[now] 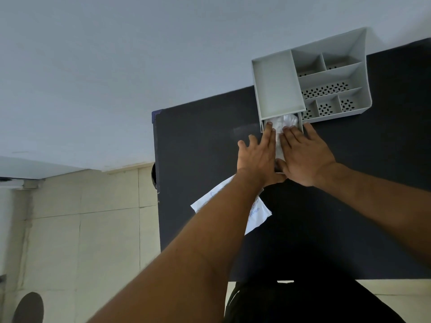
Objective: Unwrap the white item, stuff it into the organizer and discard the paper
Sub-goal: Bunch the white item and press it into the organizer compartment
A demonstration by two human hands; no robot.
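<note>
Two bare hands press a crumpled white item (283,123) into the pulled-out drawer (264,127) at the near end of a grey plastic organizer (275,85), which stands at the far edge of a dark bench (198,141) against a pale wall (116,66). The left hand (256,157) lies flat with fingers spread, its longest finger reaching the drawer's left rim; the right hand (305,155) lies flat beside it, fingers close together, fingertips on the white material. A strip of the white item shows in the gap between the two hands.

The organizer's far end overhangs the bench line in this view, and its perforated compartments to the right are open. Bare bench surface stretches left of the hands to the bench's left edge and right of them toward the frame edge.

A sheet of white paper (256,213) lies on the bench nearer the person, partly hidden under the left forearm. Faint blue printing runs along its right side, too small to read. Cream floor tiles (105,217) show beyond the bench's left edge.
</note>
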